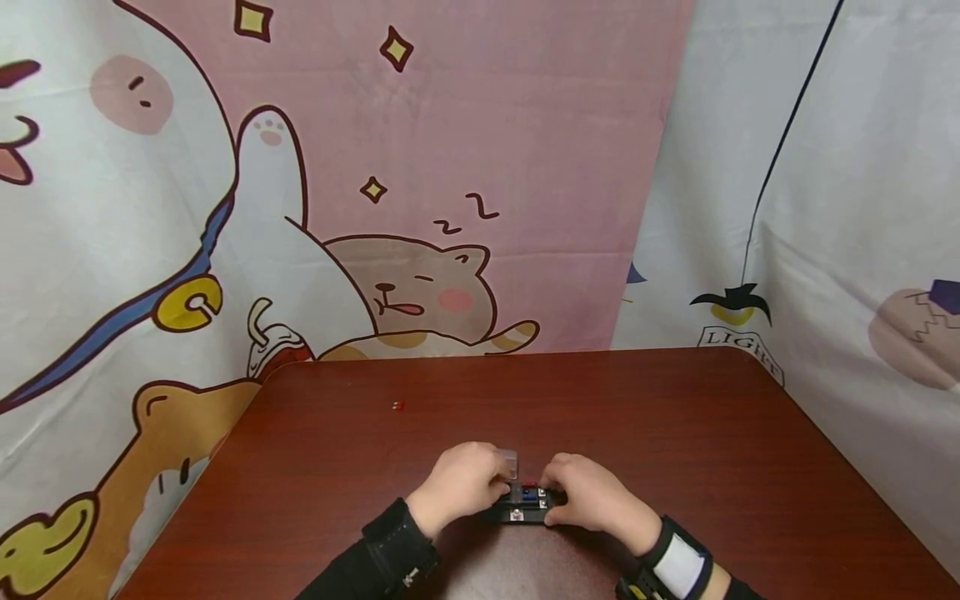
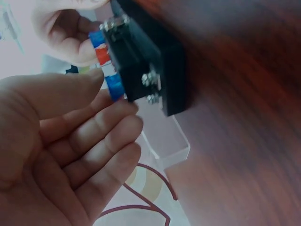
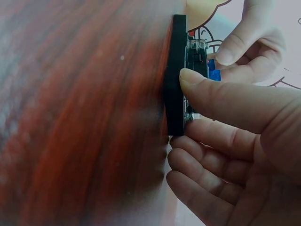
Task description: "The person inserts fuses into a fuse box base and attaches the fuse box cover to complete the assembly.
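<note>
A small black device [image 1: 491, 515] with a flat base [image 3: 175, 101], a raised block and shiny metal screws [image 2: 149, 78] sits on the table between both hands. Along the block's top are a red piece [image 2: 102, 56] and blue pieces [image 2: 97, 38]. My right hand [image 1: 596, 496] grips the base at its right end, thumb on one long side and fingers at the other. With thumb and index finger, my left hand [image 1: 467, 483] pinches a blue piece [image 2: 114, 86] at the block's left end. Just behind the device stands a clear plastic piece [image 2: 165, 141].
A tiny red item [image 1: 398, 406] lies farther back on the brown wooden table [image 1: 637, 408]. Behind the table's rear edge hangs a cartoon-printed cloth [image 1: 525, 167], which also runs down the left side; a white cloth [image 1: 825, 208] hangs at right.
</note>
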Demonstrator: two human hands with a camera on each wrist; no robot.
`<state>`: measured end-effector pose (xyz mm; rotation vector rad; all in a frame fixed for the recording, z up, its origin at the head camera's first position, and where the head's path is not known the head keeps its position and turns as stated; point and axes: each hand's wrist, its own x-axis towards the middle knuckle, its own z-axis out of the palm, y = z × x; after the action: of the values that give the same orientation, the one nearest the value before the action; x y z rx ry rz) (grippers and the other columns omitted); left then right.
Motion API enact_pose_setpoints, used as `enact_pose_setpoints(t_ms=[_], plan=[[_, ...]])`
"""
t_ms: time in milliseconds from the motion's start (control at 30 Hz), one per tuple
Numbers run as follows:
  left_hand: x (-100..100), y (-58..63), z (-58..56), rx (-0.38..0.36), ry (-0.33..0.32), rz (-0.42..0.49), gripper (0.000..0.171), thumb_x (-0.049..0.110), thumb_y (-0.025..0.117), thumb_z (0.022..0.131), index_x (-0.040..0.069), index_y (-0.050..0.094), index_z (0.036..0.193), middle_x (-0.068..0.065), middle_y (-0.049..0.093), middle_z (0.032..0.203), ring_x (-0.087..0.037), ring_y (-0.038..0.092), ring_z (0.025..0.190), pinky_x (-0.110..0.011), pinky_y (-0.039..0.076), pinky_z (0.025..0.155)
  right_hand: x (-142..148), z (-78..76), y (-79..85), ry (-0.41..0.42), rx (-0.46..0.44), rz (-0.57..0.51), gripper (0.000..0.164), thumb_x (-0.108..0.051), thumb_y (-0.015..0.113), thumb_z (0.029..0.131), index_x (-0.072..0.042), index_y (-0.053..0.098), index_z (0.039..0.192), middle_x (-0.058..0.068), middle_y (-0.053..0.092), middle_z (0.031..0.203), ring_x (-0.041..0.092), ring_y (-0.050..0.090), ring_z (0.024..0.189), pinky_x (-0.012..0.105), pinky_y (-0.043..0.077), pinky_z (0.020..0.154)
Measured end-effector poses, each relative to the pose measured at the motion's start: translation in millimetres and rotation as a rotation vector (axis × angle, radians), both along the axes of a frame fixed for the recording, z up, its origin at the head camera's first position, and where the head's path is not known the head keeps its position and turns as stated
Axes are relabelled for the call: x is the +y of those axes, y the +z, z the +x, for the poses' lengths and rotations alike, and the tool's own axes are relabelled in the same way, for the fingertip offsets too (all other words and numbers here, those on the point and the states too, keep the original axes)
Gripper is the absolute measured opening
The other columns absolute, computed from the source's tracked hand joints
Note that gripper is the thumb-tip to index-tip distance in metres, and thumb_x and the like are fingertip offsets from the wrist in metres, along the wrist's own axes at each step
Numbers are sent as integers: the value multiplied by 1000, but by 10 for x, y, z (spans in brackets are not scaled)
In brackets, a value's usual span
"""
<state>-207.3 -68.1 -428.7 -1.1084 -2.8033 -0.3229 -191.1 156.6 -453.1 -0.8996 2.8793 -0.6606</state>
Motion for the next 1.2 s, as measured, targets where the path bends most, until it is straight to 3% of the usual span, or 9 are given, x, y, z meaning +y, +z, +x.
enact_pose_setpoints(t_ms=[200,633,967,1200], plan=[[-76,66,-30,22,14,43,6,20,81,82,17,76,82,10,62,72,-4,51,63,-23,43,57,2,1,-1,-8,9,6,32,-27,89,69,-14,71,92,-8,57,85,7,51,75,32,48,67],[-278,111,-118,33,79,126,11,17,80,82,10,77,90,2,68,82,-11,57,73,-30,51,67,0,7,7,-13,-7,17,33,-28,89,70,-13,71,93,-7,59,87,7,53,77,33,49,70],[-462,76,-286,23,259,151,15,19,80,82,9,75,92,-3,69,88,-18,63,79,-38,54,71,-12,6,12,-28,-20,16,33,-29,89,70,-14,72,94,-7,58,86,7,53,76,34,49,69],[-546,75,-406,22,329,170,16,19,81,82,8,76,92,-4,69,88,-20,62,78,-39,53,69,-11,10,17,-33,-27,16,33,-29,90,70,-14,72,94,-7,58,87,7,53,76,33,49,69]])
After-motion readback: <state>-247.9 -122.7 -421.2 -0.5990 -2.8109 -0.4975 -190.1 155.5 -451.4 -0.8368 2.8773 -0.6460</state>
